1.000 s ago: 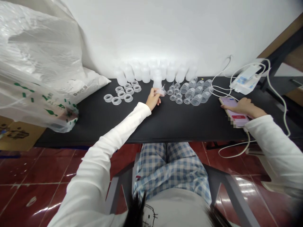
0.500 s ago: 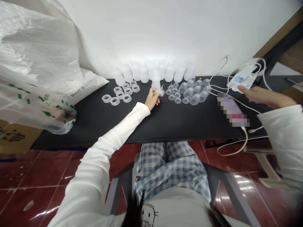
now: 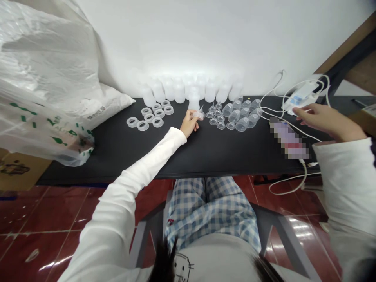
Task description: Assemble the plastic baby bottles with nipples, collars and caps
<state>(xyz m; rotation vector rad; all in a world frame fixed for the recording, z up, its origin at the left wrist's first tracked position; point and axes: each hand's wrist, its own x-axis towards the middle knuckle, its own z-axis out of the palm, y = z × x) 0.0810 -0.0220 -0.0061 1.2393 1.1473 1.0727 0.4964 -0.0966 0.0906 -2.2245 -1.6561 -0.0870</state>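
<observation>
Left hand (image 3: 188,123) at mid-table, fingers pinched narrow around a small clear silicone piece (image 3: 198,115), just below an upright clear plastic bottle (image 3: 194,100) standing forward of a row of similar bottles (image 3: 169,89) along the white wall (image 3: 205,39). Left of that hand, clear plastic rings (image 3: 149,117) in a loose cluster on the black table (image 3: 205,164); to its right, small clear nipples (image 3: 216,115) and tipped clear cups (image 3: 242,113). Right hand (image 3: 326,121) spread open at the right of the frame, holding nothing, fingertips just beside a white charger (image 3: 302,96) looped with white cables (image 3: 266,109), above a pixelated phone (image 3: 288,139) lying on the table. Large white plastic bag (image 3: 44,66) across the upper left of the frame.
</observation>
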